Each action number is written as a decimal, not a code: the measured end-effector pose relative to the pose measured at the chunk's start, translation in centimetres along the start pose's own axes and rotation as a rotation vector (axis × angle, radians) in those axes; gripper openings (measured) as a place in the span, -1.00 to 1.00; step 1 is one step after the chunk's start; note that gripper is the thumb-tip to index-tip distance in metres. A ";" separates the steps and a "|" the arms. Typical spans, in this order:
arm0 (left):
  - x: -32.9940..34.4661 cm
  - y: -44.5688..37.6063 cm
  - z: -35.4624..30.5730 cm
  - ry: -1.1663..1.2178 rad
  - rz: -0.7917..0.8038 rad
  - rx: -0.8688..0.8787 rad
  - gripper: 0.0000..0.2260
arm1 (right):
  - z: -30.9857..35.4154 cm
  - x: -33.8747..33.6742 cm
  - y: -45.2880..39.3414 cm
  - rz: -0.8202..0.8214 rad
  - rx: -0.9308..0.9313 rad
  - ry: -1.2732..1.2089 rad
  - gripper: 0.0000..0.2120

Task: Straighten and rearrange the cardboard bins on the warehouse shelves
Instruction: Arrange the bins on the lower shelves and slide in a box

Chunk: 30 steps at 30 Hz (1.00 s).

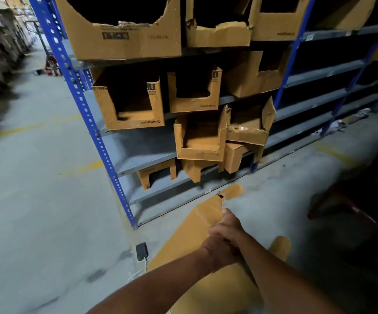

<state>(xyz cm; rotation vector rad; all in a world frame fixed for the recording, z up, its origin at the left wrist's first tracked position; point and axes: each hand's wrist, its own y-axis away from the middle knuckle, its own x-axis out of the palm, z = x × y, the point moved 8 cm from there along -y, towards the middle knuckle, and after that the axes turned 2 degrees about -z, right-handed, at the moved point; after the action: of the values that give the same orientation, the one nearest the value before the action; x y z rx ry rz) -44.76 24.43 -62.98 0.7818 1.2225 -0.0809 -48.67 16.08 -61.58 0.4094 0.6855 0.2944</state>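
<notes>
Nearest, both hands meet on a flattened cardboard bin (190, 232) held low over the concrete floor (36, 200). The right hand (227, 225) has its fingers curled over the bin's torn edge; the left hand (219, 252) sits just behind it, and its grip cannot be told. A small black box (141, 251) with a white cord lies by the blue upright (92, 125). Beyond, cut-front cardboard bins (129, 103) sit crooked on the grey shelves (142, 143), several overhanging the edges.
</notes>
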 end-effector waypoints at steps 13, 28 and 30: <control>-1.7 -1.5 -1.1 -0.323 -0.152 0.042 -0.57 | 2.8 0.9 -0.8 0.259 -0.175 0.109 -0.70; -1.8 0.4 6.0 -0.109 -0.271 -0.128 -0.28 | 0.8 0.9 1.7 0.383 -0.357 1.104 -0.05; -2.0 0.5 6.3 -0.073 -0.271 -0.131 -0.31 | 1.2 0.9 2.4 0.277 -0.440 1.168 -0.12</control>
<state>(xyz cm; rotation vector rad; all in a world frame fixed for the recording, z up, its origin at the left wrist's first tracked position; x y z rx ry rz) -40.14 20.49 -60.28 0.4929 1.2454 -0.2463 -47.56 18.19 -60.17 -0.1462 1.6613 0.9584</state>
